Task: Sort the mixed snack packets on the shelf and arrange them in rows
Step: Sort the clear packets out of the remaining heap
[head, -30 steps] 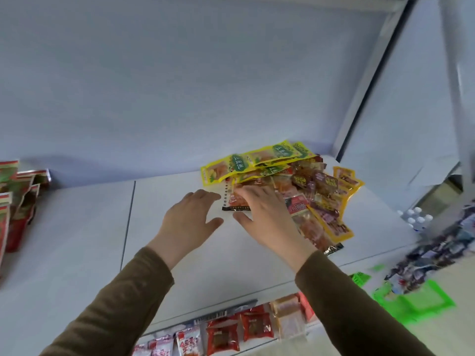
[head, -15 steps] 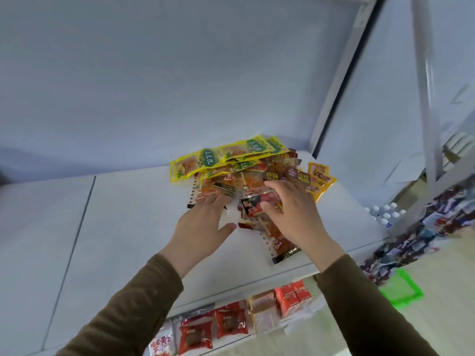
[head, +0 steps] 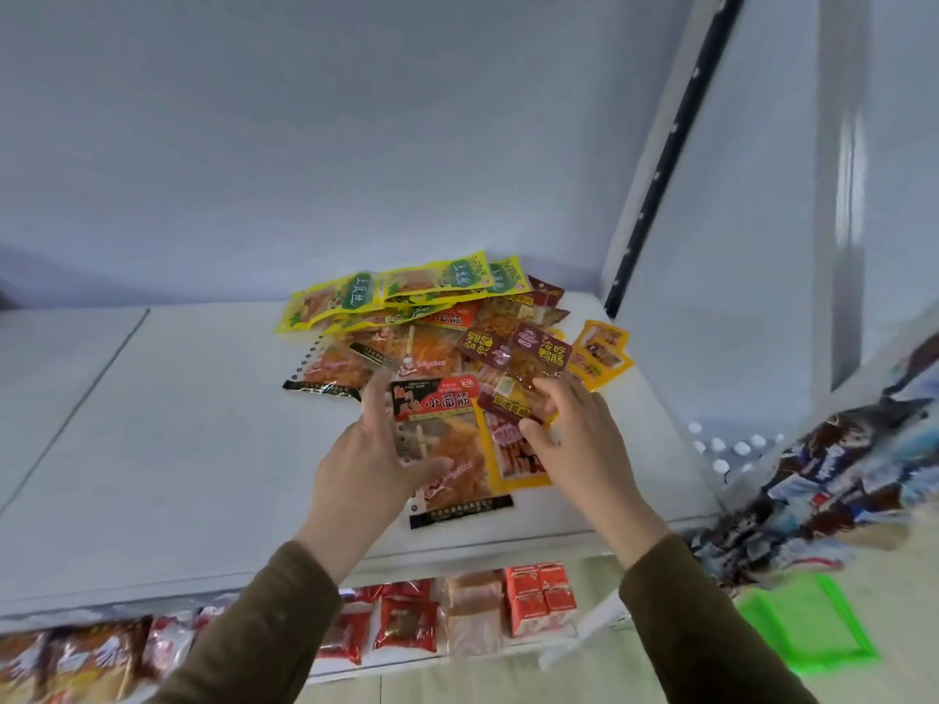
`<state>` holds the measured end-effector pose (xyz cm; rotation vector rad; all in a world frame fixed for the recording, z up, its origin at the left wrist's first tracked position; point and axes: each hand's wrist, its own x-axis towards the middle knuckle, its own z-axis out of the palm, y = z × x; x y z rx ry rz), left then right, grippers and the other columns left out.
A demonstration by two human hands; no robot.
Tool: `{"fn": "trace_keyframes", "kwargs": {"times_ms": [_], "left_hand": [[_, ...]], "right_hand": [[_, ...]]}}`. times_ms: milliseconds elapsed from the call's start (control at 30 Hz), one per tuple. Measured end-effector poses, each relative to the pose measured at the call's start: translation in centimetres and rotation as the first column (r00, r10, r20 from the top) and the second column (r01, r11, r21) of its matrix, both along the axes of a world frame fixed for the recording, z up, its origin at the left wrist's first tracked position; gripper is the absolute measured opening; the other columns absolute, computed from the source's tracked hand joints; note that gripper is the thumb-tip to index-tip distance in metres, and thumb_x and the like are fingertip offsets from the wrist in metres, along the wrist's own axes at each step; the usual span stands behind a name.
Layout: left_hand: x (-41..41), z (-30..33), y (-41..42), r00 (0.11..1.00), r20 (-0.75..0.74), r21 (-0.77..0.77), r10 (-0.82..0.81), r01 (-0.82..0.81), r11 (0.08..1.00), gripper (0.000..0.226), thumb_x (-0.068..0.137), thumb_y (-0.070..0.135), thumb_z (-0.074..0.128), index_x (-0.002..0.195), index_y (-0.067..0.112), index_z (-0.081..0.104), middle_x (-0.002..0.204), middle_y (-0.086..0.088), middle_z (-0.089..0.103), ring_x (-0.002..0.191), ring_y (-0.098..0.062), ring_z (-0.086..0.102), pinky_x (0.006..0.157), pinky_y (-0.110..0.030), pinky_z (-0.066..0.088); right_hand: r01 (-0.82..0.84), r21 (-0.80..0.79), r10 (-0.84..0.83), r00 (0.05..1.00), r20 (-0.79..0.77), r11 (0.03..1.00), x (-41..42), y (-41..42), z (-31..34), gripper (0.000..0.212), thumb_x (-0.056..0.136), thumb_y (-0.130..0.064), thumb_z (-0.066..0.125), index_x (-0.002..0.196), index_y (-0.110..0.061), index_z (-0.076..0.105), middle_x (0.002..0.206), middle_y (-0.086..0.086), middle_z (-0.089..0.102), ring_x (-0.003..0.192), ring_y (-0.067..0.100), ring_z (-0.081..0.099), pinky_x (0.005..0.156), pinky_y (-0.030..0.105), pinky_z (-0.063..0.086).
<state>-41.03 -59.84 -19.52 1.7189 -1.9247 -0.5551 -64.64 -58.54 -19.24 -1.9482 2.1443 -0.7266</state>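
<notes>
**Packets now lifted from pile**

Red-label packet (head: pixel 437 398) is held by left hand (head: pixel 371 464), thumb curled under it; maroon packet (head: pixel 513 409) is pinched by right hand (head: pixel 574 439). 0.5 s ago both hands only lay on the pile (head: pixel 432 327) at shelf (head: pixel 178 424) rt end. Sorting judged just begun; no rows yet.

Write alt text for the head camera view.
Two hands reach into a mixed pile of snack packets on a white shelf: the left hand holds a red packet, the right hand pinches a maroon one.
</notes>
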Motion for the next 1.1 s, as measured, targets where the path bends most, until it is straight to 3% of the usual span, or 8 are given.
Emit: {"fn": "trace_keyframes", "kwargs": {"times_ms": [233, 367, 467, 533, 600, 700, 833, 1100], "left_hand": [[-0.6, 0.1, 0.5, 0.959, -0.276, 0.029, 0.065, -0.06, 0.998, 0.113, 0.078, 0.007, 0.086, 0.151, 0.049, 0.01, 0.075, 0.008, 0.062, 0.06, -0.007, 0.065, 0.054, -0.018, 0.043], [0.4, -0.2, 0.3, 0.841, -0.537, 0.155, 0.065, 0.022, 0.988, 0.107, 0.082, -0.006, 0.079, 0.15, 0.048, 0.017, 0.07, 0.009, 0.071, 0.06, -0.008, 0.068, 0.06, -0.022, 0.054], [1.4, -0.3, -0.1, 0.794, -0.595, 0.229, 0.128, 0.014, 0.973, 0.094, 0.086, -0.007, 0.075, 0.148, 0.045, 0.026, 0.067, -0.006, 0.067, 0.063, -0.018, 0.065, 0.069, -0.038, 0.053], [2.0, -0.4, -0.4, 0.785, -0.601, 0.232, 0.148, -0.006, 0.973, 0.077, 0.088, -0.005, 0.074, 0.143, 0.036, 0.039, 0.064, -0.002, 0.06, 0.064, -0.014, 0.063, 0.072, -0.036, 0.051], [2.6, -0.2, -0.5, 0.753, -0.638, 0.23, 0.161, -0.014, 0.973, 0.053, 0.091, -0.003, 0.072, 0.128, 0.03, 0.055, 0.063, 0.004, 0.057, 0.064, -0.012, 0.062, 0.073, -0.031, 0.048], [3.5, 0.3, -0.5, 0.682, -0.711, 0.23, 0.169, -0.001, 0.973, 0.028, 0.094, -0.002, 0.066, 0.106, 0.022, 0.072, 0.073, -0.005, 0.069, 0.068, -0.018, 0.066, 0.073, -0.032, 0.052], [4.7, 0.8, -0.7, 0.578, -0.787, 0.237, 0.216, -0.04, 0.971, 0.02, 0.098, 0.002, 0.063, 0.097, 0.018, 0.076, 0.083, -0.01, 0.074, 0.066, -0.016, 0.069, 0.055, -0.023, 0.054], [4.3, 1.2, -1.9, 0.521, -0.835, 0.183, 0.178, -0.043, 0.982, 0.019, 0.098, 0.006, 0.064, 0.108, 0.017, 0.075, 0.093, -0.009, 0.078, 0.074, -0.021, 0.073, 0.055, -0.026, 0.055]], "right_hand": [[-0.092, -0.018, 0.093, 0.992, 0.08, 0.996, 0.0, -0.4, -1.6, 0.054, 0.094, -0.043, 0.067, 0.141, -0.027, 0.047, 0.131, -0.006, 0.053, 0.119, 0.014, 0.052, 0.092, 0.025, 0.045], [-0.104, -0.048, 0.108, 0.989, 0.099, 0.993, 0.6, -0.5, -2.5, 0.058, 0.092, -0.043, 0.069, 0.142, -0.028, 0.045, 0.134, -0.005, 0.048, 0.123, 0.015, 0.048, 0.091, 0.019, 0.04], [-0.098, -0.013, 0.099, 0.991, 0.09, 0.995, 0.9, -0.5, -2.9, 0.065, 0.095, -0.048, 0.063, 0.151, -0.032, 0.036, 0.155, -0.003, 0.034, 0.143, 0.018, 0.032, 0.109, 0.028, 0.037], [-0.103, 0.047, 0.102, 0.994, 0.033, 0.994, 1.2, -0.6, -2.9, 0.066, 0.097, -0.054, 0.055, 0.156, -0.036, 0.03, 0.165, -0.004, 0.022, 0.151, 0.021, 0.019, 0.117, 0.039, 0.034], [-0.12, 0.054, 0.122, 0.992, -0.02, 0.991, 1.5, -0.7, -2.9, 0.061, 0.099, -0.057, 0.049, 0.155, -0.038, 0.033, 0.166, -0.005, 0.025, 0.149, 0.024, 0.021, 0.116, 0.041, 0.035], [-0.148, -0.004, 0.148, 0.989, -0.006, 0.989, 2.2, -0.7, -2.8, 0.052, 0.099, -0.052, 0.052, 0.149, -0.038, 0.045, 0.159, -0.005, 0.038, 0.143, 0.022, 0.027, 0.114, 0.04, 0.037], [-0.172, -0.026, 0.172, 0.985, -0.019, 0.985, 3.2, -0.8, -2.8, 0.047, 0.099, -0.049, 0.053, 0.144, -0.038, 0.053, 0.151, -0.008, 0.046, 0.138, 0.02, 0.032, 0.112, 0.039, 0.04], [-0.263, 0.029, 0.26, 0.962, 0.085, 0.964, 3.6, -0.7, -1.6, 0.033, 0.099, -0.051, 0.051, 0.128, -0.046, 0.066, 0.145, -0.021, 0.052, 0.133, 0.015, 0.035, 0.112, 0.039, 0.032]]}}
